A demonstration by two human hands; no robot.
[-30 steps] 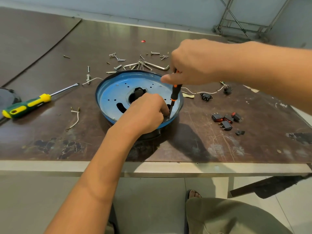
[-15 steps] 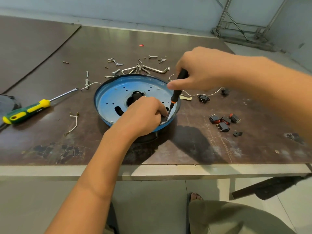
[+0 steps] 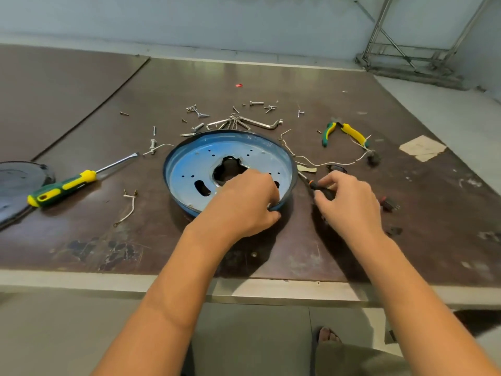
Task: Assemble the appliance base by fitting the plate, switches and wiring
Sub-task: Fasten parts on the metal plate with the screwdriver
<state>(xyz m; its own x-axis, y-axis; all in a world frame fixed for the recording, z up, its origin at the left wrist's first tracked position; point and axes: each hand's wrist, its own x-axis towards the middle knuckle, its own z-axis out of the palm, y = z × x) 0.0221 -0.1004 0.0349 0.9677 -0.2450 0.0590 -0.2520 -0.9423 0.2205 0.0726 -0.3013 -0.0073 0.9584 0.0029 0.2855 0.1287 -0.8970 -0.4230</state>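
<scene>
Head view: nearest, the left hand (image 3: 244, 204) grips the near-right rim of the blue base (image 3: 189, 164) on the counter (image 3: 81, 240). The right hand (image 3: 349, 204) clasps a small screwdriver (image 3: 314, 184) just beside it. Beyond lie loose screws (image 3: 256, 103) and pliers (image 3: 352, 134).

1. A dark brown worktop (image 3: 352, 253) with a pale metal front edge; its surface is scuffed and scratched near the front.
2. A second dark sheet (image 3: 54, 90) lies over the far left part of it.
3. A flat-blade screwdriver (image 3: 67, 185) with a green and yellow handle lies at the left, blade pointing away to the right.
4. A dark round disc (image 3: 19, 183), partly out of view, sits at the left edge, just beside the handle.
5. A bunch of hex keys (image 3: 244, 122) lies towards the back at the middle.
6. Green and yellow pliers (image 3: 347, 132) lie to the right of them.
7. A torn paper scrap (image 3: 423, 147) lies further right.
8. A small red bit (image 3: 238, 85) lies alone further back.
9. A metal frame (image 3: 406, 55) stands on the floor beyond the far right corner.
</scene>
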